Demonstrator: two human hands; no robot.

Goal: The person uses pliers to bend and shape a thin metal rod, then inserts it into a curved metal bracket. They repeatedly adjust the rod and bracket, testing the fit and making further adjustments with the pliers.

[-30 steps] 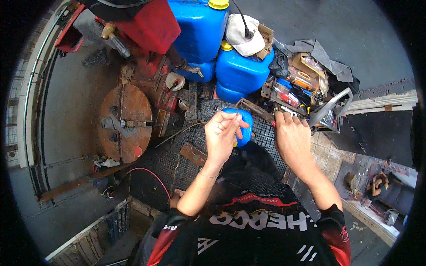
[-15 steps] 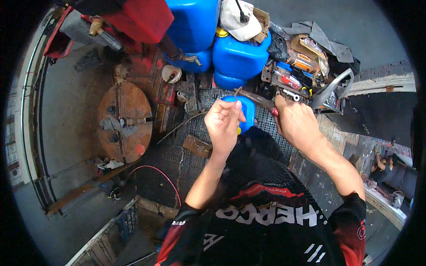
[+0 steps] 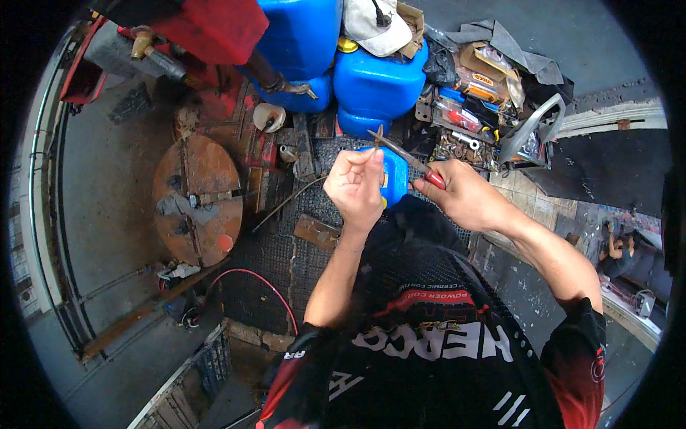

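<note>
My right hand [image 3: 468, 194] is closed around red-handled long-nose pliers [image 3: 409, 159], whose dark jaws point up and to the left. At the jaw tips is a small brownish piece [image 3: 376, 134], crossing the metal; its kind is too small to tell. My left hand [image 3: 355, 187] is closed in a pinch just below that piece, thumb and fingertips together. Whether the fingers touch the piece or the jaw tips I cannot tell. Beneath both hands stands a small blue jerrycan [image 3: 397, 166], partly hidden by my left hand.
Large blue drums [image 3: 379, 82] stand ahead, with a white cap [image 3: 379, 28] on one. Tools and small parts [image 3: 464, 129] crowd the far right. A round rusty plate [image 3: 200, 200] lies to the left, near a red hose [image 3: 264, 279]. Another person [image 3: 618, 254] is at the right.
My right hand has moved slightly down and turned, and the pliers now slope more steeply. My left hand has shifted a little left, its fingers drawn up toward the jaw tips.
</note>
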